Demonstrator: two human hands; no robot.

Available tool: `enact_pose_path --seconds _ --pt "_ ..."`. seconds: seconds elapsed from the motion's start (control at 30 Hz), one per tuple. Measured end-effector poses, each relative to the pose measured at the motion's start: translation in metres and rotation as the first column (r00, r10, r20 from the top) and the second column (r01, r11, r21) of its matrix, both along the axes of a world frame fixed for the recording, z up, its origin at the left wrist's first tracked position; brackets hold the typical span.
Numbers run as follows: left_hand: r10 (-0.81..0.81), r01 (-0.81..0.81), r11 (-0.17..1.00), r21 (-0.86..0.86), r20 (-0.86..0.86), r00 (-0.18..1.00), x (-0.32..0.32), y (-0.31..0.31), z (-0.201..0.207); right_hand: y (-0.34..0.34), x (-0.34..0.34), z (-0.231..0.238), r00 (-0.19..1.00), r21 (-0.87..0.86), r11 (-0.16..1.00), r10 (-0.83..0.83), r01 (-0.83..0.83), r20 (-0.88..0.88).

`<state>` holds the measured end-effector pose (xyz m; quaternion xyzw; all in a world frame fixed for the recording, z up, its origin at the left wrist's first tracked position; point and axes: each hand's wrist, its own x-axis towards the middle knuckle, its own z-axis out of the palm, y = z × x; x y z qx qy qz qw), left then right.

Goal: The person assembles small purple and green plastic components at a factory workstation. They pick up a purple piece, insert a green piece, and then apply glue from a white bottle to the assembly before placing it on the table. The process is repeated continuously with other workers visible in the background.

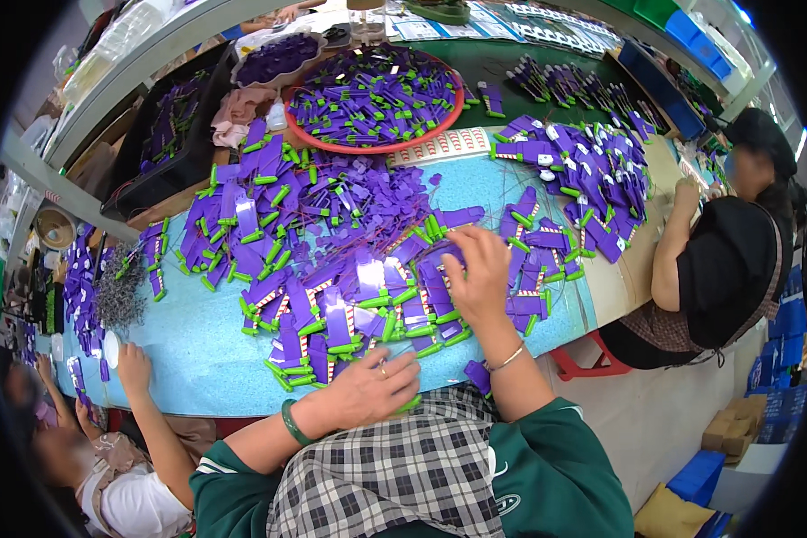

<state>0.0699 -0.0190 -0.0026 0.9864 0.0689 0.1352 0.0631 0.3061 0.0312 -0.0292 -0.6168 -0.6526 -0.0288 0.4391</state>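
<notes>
Curling over flat, green-ended purple pieces point(336, 318), right hand point(481, 276), apart from left hand point(368, 389) at near edge of blue worktop point(197, 354), grips unclear

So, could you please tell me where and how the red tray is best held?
Probably by the rim of the red tray, coming from its near right: the raised edge shows there above the flat patterned strip, whereas purple-and-green pieces crowd its near left.

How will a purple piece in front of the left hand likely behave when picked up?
The purple piece probably stays stiff: its body looks flat and straight. It may be slippery, given its shine. Lifting could disturb the pile, where pieces overlap.
</notes>
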Motion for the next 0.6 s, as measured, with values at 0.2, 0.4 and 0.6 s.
enact_pose_path --seconds 0.2,0.4,0.6 --pt "-0.072 0.055 0.992 0.117 0.144 0.987 0.05 -0.008 0.0 0.002 -0.001 -0.004 0.997 -0.087 0.994 -0.057 0.061 0.046" --pt "-0.068 0.041 0.984 0.176 0.153 0.986 0.093 0.001 -0.025 0.003 0.009 -0.002 0.992 0.025 1.0 0.01 -0.006 -0.127" --pt "0.213 -0.259 0.957 0.127 0.292 0.932 0.003 0.03 0.029 -0.037 0.034 0.042 0.916 0.059 0.987 0.163 -0.152 -0.367"
